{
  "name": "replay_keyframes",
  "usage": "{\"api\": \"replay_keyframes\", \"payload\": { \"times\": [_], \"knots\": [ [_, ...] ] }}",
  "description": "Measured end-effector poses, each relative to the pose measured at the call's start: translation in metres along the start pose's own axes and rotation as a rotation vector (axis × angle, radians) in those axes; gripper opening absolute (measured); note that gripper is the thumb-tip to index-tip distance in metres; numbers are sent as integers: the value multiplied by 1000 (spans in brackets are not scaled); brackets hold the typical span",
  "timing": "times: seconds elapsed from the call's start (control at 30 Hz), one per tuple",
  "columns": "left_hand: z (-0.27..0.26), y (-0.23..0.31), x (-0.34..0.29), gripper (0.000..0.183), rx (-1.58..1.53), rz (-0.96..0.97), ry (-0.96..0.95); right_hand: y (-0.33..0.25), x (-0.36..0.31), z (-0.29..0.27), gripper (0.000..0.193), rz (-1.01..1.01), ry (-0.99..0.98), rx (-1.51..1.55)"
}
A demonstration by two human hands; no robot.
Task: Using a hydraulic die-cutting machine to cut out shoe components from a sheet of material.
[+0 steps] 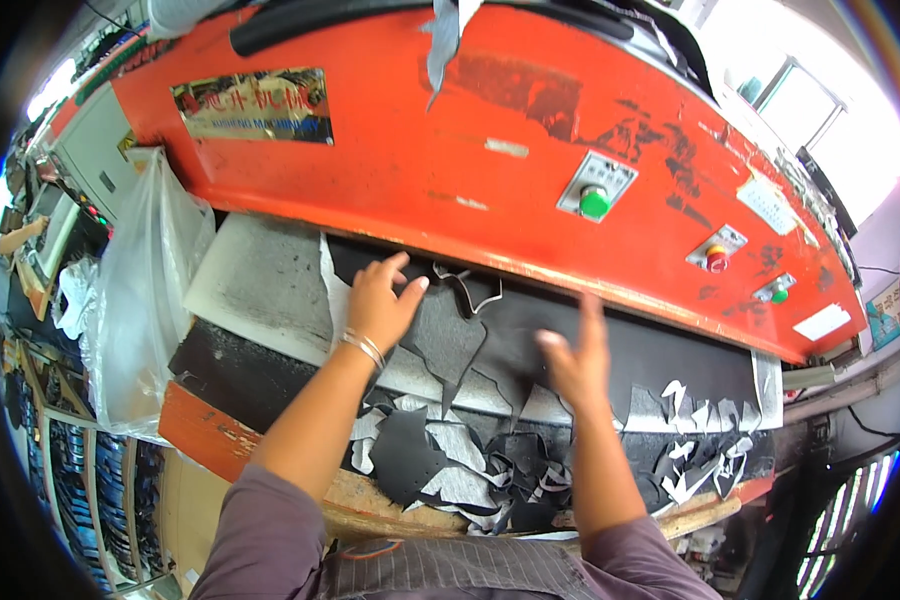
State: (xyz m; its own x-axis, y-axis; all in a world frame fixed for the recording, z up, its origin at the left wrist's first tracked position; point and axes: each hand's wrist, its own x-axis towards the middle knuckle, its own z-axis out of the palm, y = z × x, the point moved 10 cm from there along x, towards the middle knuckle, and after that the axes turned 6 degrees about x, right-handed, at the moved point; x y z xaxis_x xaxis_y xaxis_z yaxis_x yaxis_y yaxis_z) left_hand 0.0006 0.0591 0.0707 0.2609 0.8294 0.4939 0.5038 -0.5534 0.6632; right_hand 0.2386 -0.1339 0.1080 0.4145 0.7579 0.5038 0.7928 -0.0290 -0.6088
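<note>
Black and pale scraps (405,455) are heaped along the worktop (235,375), on the near side of the orange press beam (390,170). A black sheet (660,360) is spread before the beam. Over it, the left hand (378,308) is held before the beam's left half, the blurred right hand (580,368) before its middle, each grip spread apart; contact cannot be told. A bent metal cutting die (465,300) is set close against the beam. On the beam's face, a nameplate (252,105) lettered in red and blue is mounted left, labelled green (594,203) and red push buttons (716,259) right.
</note>
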Motion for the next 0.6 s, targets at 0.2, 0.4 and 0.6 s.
{"api": "replay_keyframes", "payload": {
  "times": [0.2,0.4,0.6],
  "knots": [
    [48,209,-8,26,-353,355,-429,103,21,-318,60,-66,959,147],
    [24,308,54,33,-65,494,-326,216,57,-442,73,435,1206,59],
    [32,314,-43,32,-71,574,-406,365,23,-487,76,234,850,363]
  ]
}}
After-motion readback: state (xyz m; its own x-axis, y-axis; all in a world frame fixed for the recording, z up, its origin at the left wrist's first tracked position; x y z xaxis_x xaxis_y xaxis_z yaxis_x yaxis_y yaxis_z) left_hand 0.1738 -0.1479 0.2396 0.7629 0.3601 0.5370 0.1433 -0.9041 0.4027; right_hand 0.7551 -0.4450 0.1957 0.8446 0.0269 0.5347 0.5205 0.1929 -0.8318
